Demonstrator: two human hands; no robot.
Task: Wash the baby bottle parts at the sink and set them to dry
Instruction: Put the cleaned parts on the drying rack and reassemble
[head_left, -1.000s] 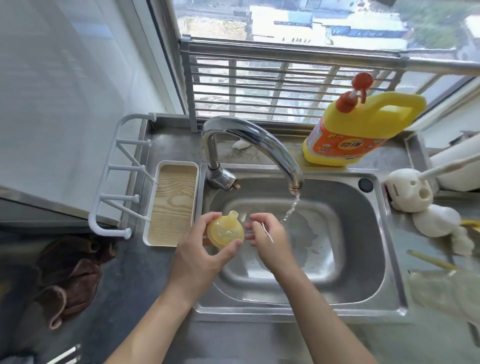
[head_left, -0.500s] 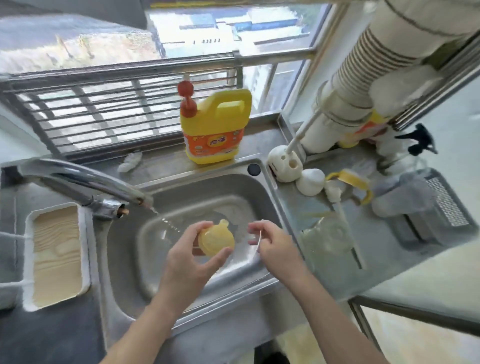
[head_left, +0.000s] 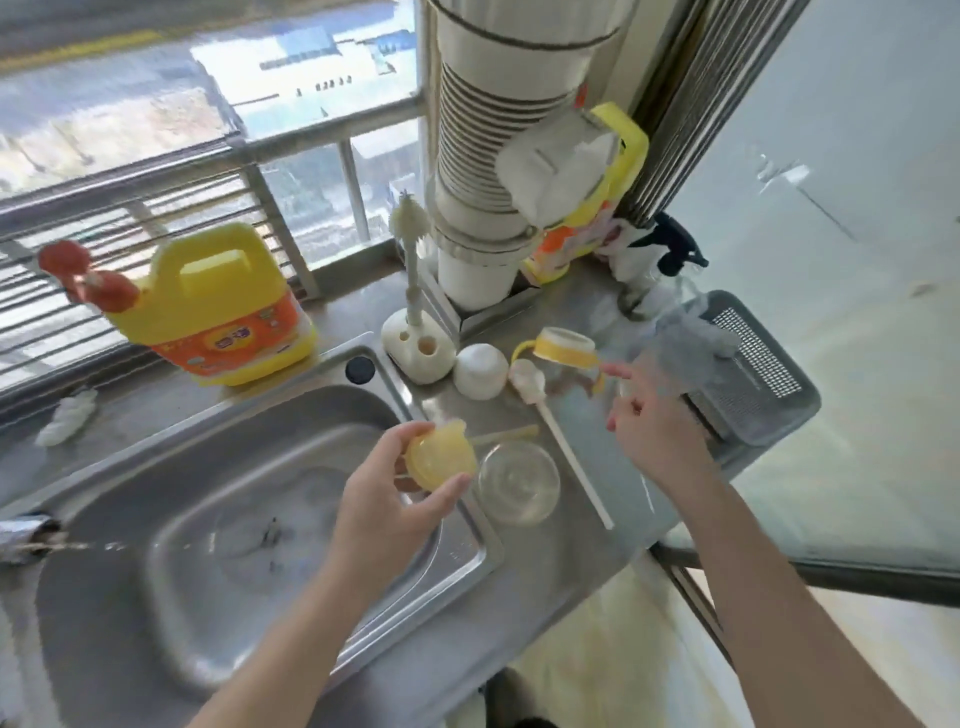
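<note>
Left fingers (head_left: 388, 451) around yellow cap (head_left: 442, 460)

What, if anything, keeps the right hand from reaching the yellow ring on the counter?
Probably nothing, so yes. The right hand is above the counter, its index fingertip close beside the yellow ring, with no object between them. Whether its grip is occupied is too blurred to tell.

Bright daylight floods through the window (head_left: 156, 119); motion blur softens everything, wide-angle edges bend.

Steel counter (head_left: 545, 564), yellow detergent jug (head_left: 218, 306), brush stand (head_left: 418, 356), white cap (head_left: 480, 371), clear lid (head_left: 518, 480), grey basket (head_left: 753, 374)
</note>
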